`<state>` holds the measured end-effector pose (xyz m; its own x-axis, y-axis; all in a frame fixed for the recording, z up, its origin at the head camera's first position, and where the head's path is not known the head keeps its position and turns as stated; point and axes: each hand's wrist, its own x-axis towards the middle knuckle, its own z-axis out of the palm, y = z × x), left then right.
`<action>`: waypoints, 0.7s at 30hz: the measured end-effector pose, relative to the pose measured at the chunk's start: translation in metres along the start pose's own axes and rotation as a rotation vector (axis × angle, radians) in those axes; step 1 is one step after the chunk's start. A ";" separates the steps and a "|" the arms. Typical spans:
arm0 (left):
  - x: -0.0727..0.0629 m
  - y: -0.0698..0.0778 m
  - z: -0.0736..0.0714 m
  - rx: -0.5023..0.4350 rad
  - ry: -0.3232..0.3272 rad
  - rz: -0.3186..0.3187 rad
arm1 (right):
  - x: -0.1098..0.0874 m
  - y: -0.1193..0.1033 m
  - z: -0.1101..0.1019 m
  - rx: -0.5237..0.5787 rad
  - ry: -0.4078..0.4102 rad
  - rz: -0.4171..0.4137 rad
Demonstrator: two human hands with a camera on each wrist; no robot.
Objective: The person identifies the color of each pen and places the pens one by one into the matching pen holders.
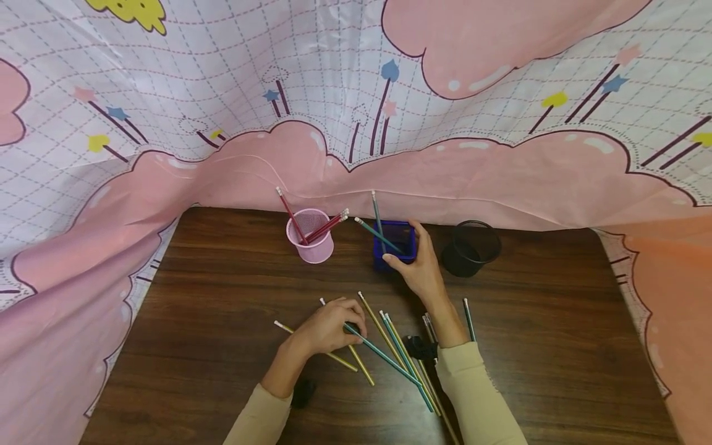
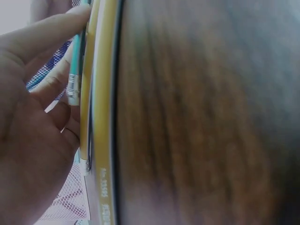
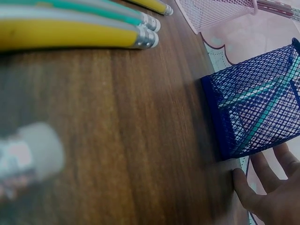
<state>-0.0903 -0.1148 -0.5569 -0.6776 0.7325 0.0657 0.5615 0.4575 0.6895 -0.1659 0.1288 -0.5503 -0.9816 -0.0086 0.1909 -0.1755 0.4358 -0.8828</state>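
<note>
Over dark wood, left grip pinched on teal pencil, right grip wide around blue cup

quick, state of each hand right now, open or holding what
Left hand: closed, pinching a teal pencil.
Right hand: closed round the blue mesh holder, gripping it.

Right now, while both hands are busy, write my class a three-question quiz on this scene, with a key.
1. Which container stands between the pink cup and the black cup?
2. True or false: the pink cup holds yellow pencils.
3. What colour is the pencil held by the left hand? A) red B) yellow C) green

Key: 1. The blue mesh holder. 2. False; that cup has red pencils. 3. C.
</note>
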 end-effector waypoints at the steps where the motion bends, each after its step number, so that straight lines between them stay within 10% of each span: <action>1: 0.001 0.000 0.000 -0.010 -0.002 -0.001 | 0.000 0.001 0.000 0.000 0.000 0.004; 21: 0.001 0.000 -0.019 -0.344 0.108 0.088 | 0.001 0.000 -0.001 0.013 -0.005 0.013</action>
<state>-0.0995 -0.1236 -0.5432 -0.6903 0.6958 0.1982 0.4398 0.1860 0.8786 -0.1669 0.1300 -0.5497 -0.9841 -0.0070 0.1773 -0.1635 0.4241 -0.8907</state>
